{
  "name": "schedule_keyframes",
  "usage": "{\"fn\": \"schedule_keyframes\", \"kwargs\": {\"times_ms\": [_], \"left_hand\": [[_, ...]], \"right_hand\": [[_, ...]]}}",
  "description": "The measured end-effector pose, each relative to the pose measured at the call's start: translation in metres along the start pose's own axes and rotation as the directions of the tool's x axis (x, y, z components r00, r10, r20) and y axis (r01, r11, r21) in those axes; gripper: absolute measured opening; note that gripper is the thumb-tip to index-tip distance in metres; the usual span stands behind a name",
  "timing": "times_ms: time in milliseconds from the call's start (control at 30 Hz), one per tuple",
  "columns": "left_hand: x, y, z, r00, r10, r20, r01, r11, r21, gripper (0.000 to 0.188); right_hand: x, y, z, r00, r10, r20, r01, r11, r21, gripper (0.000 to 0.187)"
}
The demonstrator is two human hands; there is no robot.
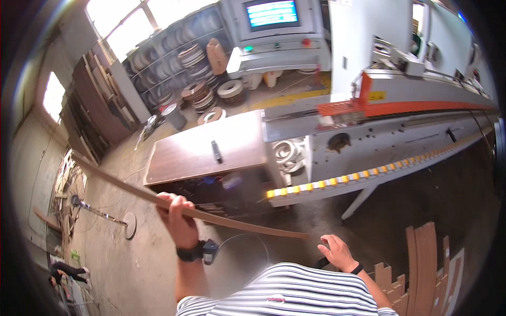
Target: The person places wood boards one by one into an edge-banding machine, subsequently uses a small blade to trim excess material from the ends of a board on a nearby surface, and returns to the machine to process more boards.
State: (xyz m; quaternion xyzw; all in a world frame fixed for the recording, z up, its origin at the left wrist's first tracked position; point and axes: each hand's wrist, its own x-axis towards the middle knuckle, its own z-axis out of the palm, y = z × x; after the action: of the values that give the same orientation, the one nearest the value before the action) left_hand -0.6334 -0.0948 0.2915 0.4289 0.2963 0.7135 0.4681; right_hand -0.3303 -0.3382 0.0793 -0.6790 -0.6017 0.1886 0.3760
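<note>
My left hand (178,216) is raised and wrapped around a long, thin brown wooden strip (124,184). The strip slants across me, its far end up at the left and its near end down at the right. Close to that near end is my right hand (338,254), apart from the strip, with loosely bent fingers and nothing visible in them. Just beyond the strip stands a brown-topped cabinet (184,163) with a small black tool (216,151) lying on top.
Right of the cabinet runs a long grey machine with an orange guard (369,108) and a rail of yellow and white rollers (345,179). Upright brown boards (421,258) stand at my lower right. A round-based stand (130,225) is on the floor, left. Another person (68,271) bends down far left.
</note>
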Motion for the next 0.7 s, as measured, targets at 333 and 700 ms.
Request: {"fn": "schedule_keyframes", "kwargs": {"times_ms": [333, 700], "left_hand": [[0.104, 0.027, -0.197, 0.947, 0.165, 0.274, -0.32, 0.474, 0.82, 0.045], [0.181, -0.032, -0.272, 0.851, 0.063, 0.521, -0.483, -0.294, 0.825, 0.047]], "right_hand": [[0.247, -0.117, 0.167, 0.988, -0.148, -0.041, 0.154, 0.959, 0.239, 0.018], [0.501, -0.094, 0.299, 0.989, -0.146, 0.005, 0.126, 0.837, -0.533, 0.059]]}}
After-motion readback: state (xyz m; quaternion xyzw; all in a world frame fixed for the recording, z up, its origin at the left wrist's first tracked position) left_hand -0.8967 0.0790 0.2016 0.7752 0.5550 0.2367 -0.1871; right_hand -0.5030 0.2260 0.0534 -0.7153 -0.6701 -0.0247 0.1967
